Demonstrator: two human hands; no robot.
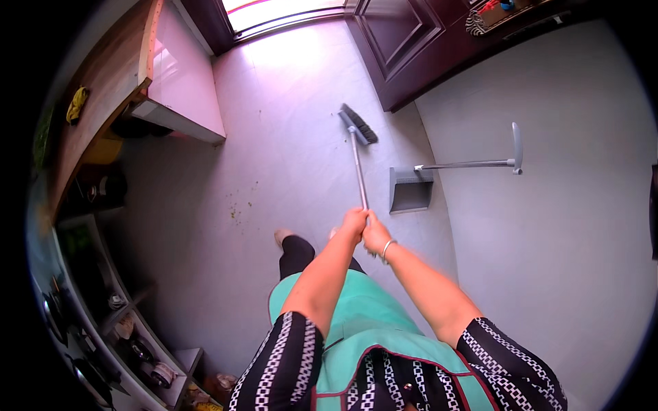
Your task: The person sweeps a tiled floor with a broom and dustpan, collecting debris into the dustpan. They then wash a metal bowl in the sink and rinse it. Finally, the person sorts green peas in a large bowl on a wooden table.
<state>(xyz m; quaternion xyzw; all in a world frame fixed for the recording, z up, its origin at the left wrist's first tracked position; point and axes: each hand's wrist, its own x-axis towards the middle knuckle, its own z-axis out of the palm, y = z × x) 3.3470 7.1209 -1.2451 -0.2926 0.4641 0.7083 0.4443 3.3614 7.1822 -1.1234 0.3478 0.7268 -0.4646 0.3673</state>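
Both hands, left hand (354, 220) and right hand (375, 235), clamped on the broom (357, 147); dustpan (411, 189) just right of the grip.

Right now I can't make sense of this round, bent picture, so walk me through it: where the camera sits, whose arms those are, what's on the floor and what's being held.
The camera is worn on a person's head and looks straight down, through a very wide lens that bends straight edges near the rim. The two bare forearms coming up from the bottom belong to that person, who wears a green apron over a black-and-white patterned top. The left hand and right hand sit close together, each in a closed grip on the top of a broom with a long metal handle. Its dark bristle head rests on the pale floor farther ahead. Right of the broom lies a grey dustpan, its long handle lying out to the right. Small greenish crumbs are scattered on the floor to the left. Shelves and a counter line the left edge.
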